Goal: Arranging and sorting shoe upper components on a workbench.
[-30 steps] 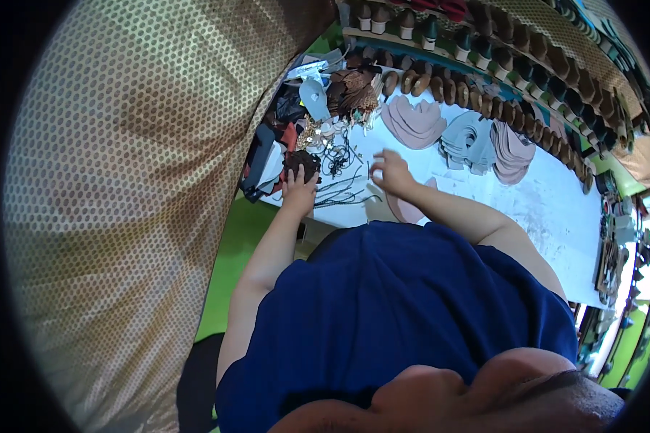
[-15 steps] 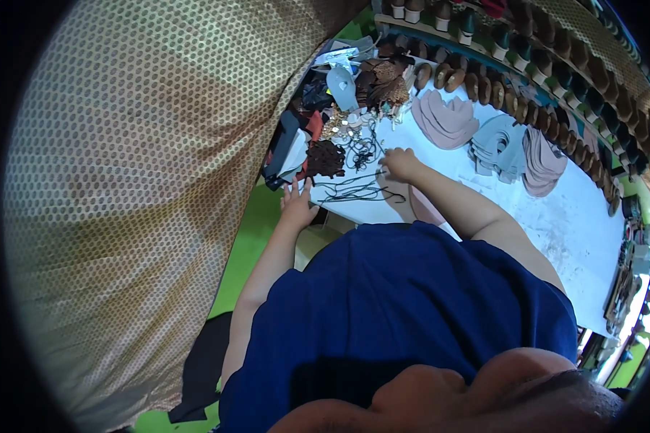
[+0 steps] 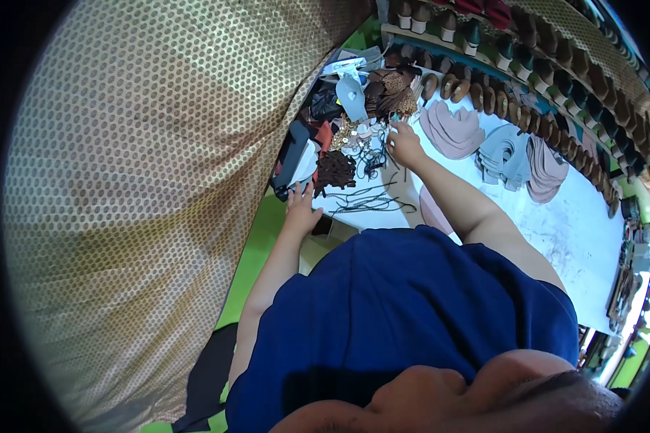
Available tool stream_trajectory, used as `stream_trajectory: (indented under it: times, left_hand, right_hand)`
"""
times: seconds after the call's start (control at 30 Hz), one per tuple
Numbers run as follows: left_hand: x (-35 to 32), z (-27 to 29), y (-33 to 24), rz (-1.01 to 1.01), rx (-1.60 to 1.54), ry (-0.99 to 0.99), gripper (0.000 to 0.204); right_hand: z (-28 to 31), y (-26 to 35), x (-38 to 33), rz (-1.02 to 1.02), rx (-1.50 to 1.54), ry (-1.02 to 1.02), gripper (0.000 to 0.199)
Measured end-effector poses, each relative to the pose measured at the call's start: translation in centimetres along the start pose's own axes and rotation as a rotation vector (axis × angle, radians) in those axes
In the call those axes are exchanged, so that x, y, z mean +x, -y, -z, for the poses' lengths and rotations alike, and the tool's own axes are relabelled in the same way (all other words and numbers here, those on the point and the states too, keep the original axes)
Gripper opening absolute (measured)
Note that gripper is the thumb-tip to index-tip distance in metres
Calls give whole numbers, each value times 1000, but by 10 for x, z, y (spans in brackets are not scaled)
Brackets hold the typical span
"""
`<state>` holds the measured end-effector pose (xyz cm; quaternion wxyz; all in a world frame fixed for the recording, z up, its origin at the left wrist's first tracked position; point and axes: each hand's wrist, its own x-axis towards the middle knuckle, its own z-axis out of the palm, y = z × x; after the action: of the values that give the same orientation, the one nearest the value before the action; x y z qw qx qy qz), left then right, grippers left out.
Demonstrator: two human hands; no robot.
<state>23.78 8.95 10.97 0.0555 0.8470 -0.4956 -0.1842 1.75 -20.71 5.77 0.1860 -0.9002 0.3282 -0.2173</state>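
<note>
My left hand (image 3: pixel 302 214) lies at the table's left front edge, fingers spread, holding nothing. Close to its fingertips are a dark brown bundle of strips (image 3: pixel 336 170) and a stack of dark, white and red pieces (image 3: pixel 305 162). My right hand (image 3: pixel 406 146) reaches over the table with its fingers bent together; whatever may be between them is too small to make out. Beside it lie a tangle of dark cords (image 3: pixel 372 160) and a pile of small gold and pale pieces (image 3: pixel 350 137). Several dark cords (image 3: pixel 368 200) stretch across the white tabletop between my hands.
Brown patterned pieces (image 3: pixel 390 90) and a grey sole-shaped piece (image 3: pixel 352 97) are heaped at the back. Pink sole-shaped pieces (image 3: pixel 451 130) and grey ones (image 3: pixel 504 155) lie to the right. Racks of shoes (image 3: pixel 523 61) line the far side; a patterned curtain (image 3: pixel 152 180) hangs left.
My right hand has moved away from me, from beside the tangled cords toward the brown patterned pieces. The left hand keeps its place at the table edge. The view has shifted slightly.
</note>
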Motion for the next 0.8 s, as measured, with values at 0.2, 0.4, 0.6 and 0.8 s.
stream_trajectory:
  times: [0.2,0.4,0.6,0.8]
  left_hand:
    - [34,3,-13,-132,3,-74,89]
    - [64,28,-79,-315,-152,-262,98]
    - [117,25,-136,-522,-519,-395,60]
    - [125,12,-129,-634,-319,-458,25]
  right_hand:
    - [79,57,36,119,22,-175,13]
    - [130,95,39,126,-26,-193,13]
    - [168,137,21,230,-17,-218,16]
    - [204,119,-6,159,-19,-398,16]
